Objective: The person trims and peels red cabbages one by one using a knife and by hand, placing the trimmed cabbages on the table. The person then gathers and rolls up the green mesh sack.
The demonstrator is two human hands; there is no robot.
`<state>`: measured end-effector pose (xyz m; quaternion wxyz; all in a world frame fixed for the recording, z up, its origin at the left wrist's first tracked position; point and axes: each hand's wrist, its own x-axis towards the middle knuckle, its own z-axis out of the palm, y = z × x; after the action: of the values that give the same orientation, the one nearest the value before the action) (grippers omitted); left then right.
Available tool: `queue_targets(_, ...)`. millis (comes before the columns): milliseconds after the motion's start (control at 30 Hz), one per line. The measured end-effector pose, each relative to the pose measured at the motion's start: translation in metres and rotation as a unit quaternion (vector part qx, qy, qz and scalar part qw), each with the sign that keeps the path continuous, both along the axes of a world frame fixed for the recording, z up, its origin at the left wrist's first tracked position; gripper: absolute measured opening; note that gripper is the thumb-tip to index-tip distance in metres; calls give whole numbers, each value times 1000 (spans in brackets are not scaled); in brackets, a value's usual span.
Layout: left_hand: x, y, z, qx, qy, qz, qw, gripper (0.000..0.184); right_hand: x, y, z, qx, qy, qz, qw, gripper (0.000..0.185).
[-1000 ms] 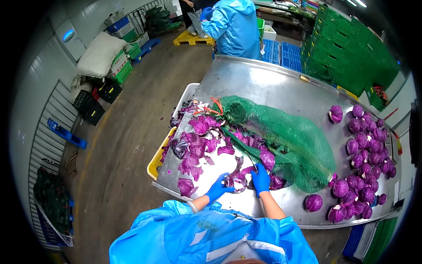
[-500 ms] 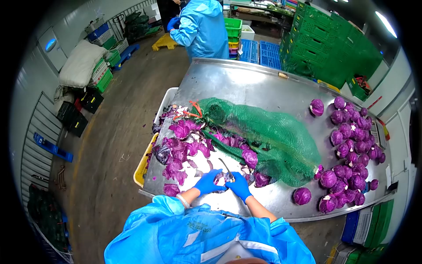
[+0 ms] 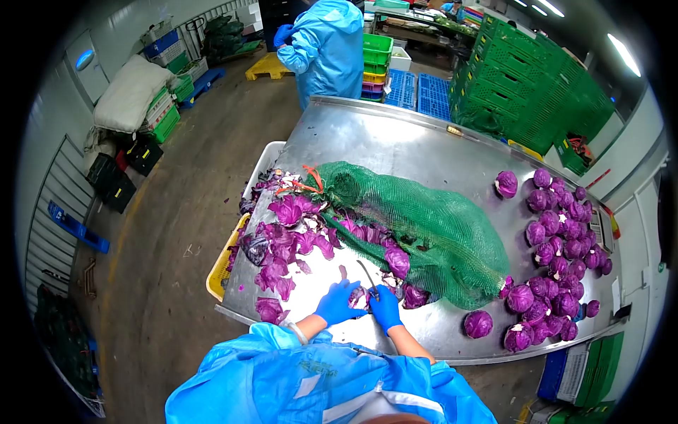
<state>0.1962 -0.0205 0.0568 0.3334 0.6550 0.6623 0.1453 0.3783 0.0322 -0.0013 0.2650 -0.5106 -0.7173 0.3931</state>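
Both hands wear blue gloves at the near edge of the metal table (image 3: 424,141). My left hand (image 3: 339,304) is curled around a small purple and white cabbage piece (image 3: 359,298). Right beside it, my right hand (image 3: 384,308) is closed on a knife (image 3: 368,275), its thin dark curved blade pointing up and away. Purple leaves (image 3: 281,244) lie loose to the left. Beyond my hands stretches a green mesh bag (image 3: 424,226), tied with orange string, with cabbage partly under it. Many purple cabbages (image 3: 565,247) are grouped at the right.
A yellow crate (image 3: 220,267) and a white bin (image 3: 267,157) stand against the table's left edge. A person in a blue coat (image 3: 330,53) is at the far side. Green crates (image 3: 519,78) are stacked behind the table, near blue pallets (image 3: 432,95).
The view has swung right. My hands have come closer together, and the larger leafy piece held between them a second ago no longer shows there. The blade now stands out above my right hand.
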Motion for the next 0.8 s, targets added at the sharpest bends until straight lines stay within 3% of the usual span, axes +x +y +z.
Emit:
queue_targets(133, -1, 0, -6, 5, -46, 27, 999, 91, -3, 8, -15, 21, 0, -22, 1000, 16)
queue_targets(267, -10, -24, -27, 116, -74, -11, 990, 85, 29, 28, -61, -94, -11, -100, 990, 15)
queue_targets(333, -21, -35, -37, 182, -133, -28, 974, 80, 21, 24, -47, 18, -42, -63, 997, 17)
queue_targets(400, -23, -45, -42, 115, -242, 75, 960, 84, 14, 23, -23, -17, -100, -56, 993, 20)
queue_targets(467, -21, -48, -43, 27, -346, 197, 917, 85, 6, 20, 5, 101, -91, -92, 986, 28)
queue_targets(500, -21, -46, -28, 16, -384, 245, 890, 85, 2, 23, 9, 121, -82, -81, 986, 42)
queue_targets(600, -37, -36, -51, 37, -310, 291, 904, 70, -13, 8, 38, 34, -43, 4, 998, 54)
queue_targets(633, -38, -36, -48, 44, -291, 291, 910, 61, -20, 3, 49, -92, -57, 58, 992, 65)
queue_targets(733, -44, -33, -43, 4, -304, 278, 911, 53, -27, -11, 23, -69, -51, 55, 995, 68)
queue_targets(800, -47, -31, -43, 40, -223, 239, 944, 56, -23, -4, 22, -139, -19, 72, 987, 63)
